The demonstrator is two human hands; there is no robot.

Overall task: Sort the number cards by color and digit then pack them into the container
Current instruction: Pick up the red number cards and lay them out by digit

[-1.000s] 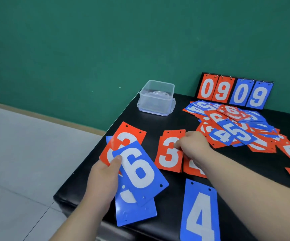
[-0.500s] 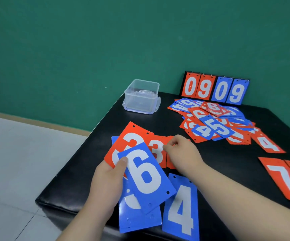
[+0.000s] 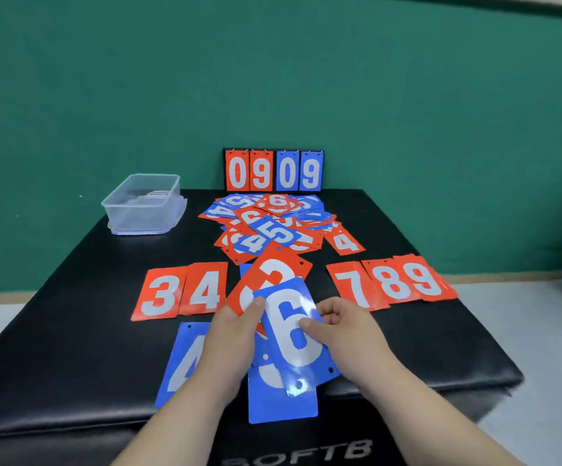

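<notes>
The clear container [image 3: 143, 205] stands at the far left of the black table [image 3: 441, 348], well apart from both hands. Nearer, a red 3 card [image 3: 158, 294] and a red 4 card [image 3: 204, 289] now lie flat side by side; half a second ago the right hand was pinching that 3. A blue 4 card [image 3: 180, 361] lies at the front edge, partly under the left hand [image 3: 229, 344], which still grips the fanned cards [image 3: 276, 267], thumb on top. Behind them sits the mixed pile [image 3: 273, 223]. The right hand [image 3: 343, 334] has crossed over and pinches the right edge of the fan's top blue 6 card [image 3: 293, 334]. Red 7, 8 and 9 cards [image 3: 390, 280] lie in a row to the right.
</notes>
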